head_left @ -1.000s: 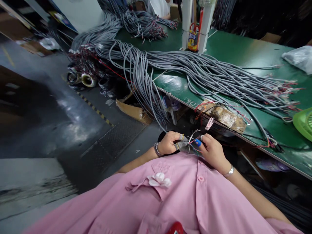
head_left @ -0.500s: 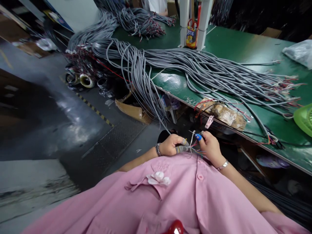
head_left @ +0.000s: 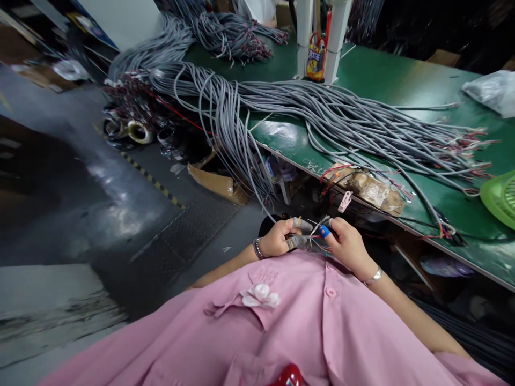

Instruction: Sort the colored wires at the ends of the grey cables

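Note:
Just below the edge of the green table, my left hand is closed round the end of a grey cable, with grey cots on its fingertips. Thin coloured wires fan out of that cable end. My right hand, thumb in a blue cot, pinches these wires. Both hands sit close together above my pink shirt. The cable runs up from my left hand toward the bundle hanging off the table.
A big pile of grey cables covers the table and spills over its left edge. A brown taped bundle lies at the near edge, a green basket at right, a plastic bag far right, white posts behind, tape rolls on the floor.
My hands stay together on the cable end; the right hand has shifted slightly down and left along the wires. The view has moved a little.

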`<move>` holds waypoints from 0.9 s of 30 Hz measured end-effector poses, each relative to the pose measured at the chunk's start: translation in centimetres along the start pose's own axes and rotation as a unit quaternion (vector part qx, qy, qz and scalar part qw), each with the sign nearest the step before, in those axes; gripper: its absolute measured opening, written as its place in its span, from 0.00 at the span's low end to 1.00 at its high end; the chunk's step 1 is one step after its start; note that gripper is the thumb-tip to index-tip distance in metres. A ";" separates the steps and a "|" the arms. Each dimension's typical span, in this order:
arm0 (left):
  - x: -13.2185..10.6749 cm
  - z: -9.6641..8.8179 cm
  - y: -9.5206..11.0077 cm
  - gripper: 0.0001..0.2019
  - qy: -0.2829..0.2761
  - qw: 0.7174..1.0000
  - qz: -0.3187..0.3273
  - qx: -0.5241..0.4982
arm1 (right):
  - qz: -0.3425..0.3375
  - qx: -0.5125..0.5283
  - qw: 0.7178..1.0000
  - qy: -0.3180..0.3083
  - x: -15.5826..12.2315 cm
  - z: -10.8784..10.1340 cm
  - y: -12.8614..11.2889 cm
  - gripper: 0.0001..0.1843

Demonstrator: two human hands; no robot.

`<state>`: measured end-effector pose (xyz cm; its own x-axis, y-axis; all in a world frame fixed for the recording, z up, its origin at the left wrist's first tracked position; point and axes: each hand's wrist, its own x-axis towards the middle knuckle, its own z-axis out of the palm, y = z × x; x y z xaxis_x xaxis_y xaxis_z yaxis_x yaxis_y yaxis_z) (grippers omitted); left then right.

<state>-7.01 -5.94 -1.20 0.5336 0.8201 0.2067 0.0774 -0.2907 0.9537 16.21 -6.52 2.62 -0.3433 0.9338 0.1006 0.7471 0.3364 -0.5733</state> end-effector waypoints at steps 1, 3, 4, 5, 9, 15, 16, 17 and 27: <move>0.1 0.0 0.1 0.20 0.007 1.000 -0.005 -0.010 | -0.002 0.005 1.000 -0.007 -0.1 -0.1 0.0 0.12; 0.2 -0.1 0.2 0.21 0.010 1.000 -0.016 -0.025 | -0.001 0.015 1.000 0.001 -0.1 -0.1 0.1 0.13; 0.2 -0.1 0.2 0.21 0.000 0.999 -0.024 -0.030 | 0.001 0.021 1.000 0.015 -0.1 -0.2 0.1 0.14; 0.2 -0.1 0.2 0.22 -0.013 0.999 -0.031 -0.033 | 0.006 0.029 0.999 0.030 -0.1 -0.2 0.2 0.14; 0.2 0.0 -0.2 0.24 -0.044 0.998 -0.034 -0.014 | 0.023 0.070 0.996 0.058 0.2 0.1 0.4 0.15; 0.7 -0.4 -0.1 0.22 -0.093 0.995 -0.034 -0.024 | 0.035 0.105 0.993 0.047 0.5 0.5 0.8 0.16; 0.8 -0.5 0.1 0.22 -0.099 0.994 -0.037 -0.028 | 0.034 0.104 0.993 0.045 0.5 0.5 0.8 0.15; 1.0 -0.6 0.2 0.21 -0.102 0.993 -0.041 -0.031 | 0.034 0.101 0.993 0.042 0.6 0.5 0.9 0.15; 1.0 -0.1 -0.3 0.19 -0.083 0.973 -0.138 -0.164 | 0.030 0.029 0.999 0.027 1.4 0.9 1.0 0.13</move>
<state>-6.62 -4.96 -1.27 0.6611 0.7461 -0.0792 -0.0219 0.1246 0.9920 15.99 -4.95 1.42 -0.2673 0.9576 0.1077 0.7305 0.2743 -0.6254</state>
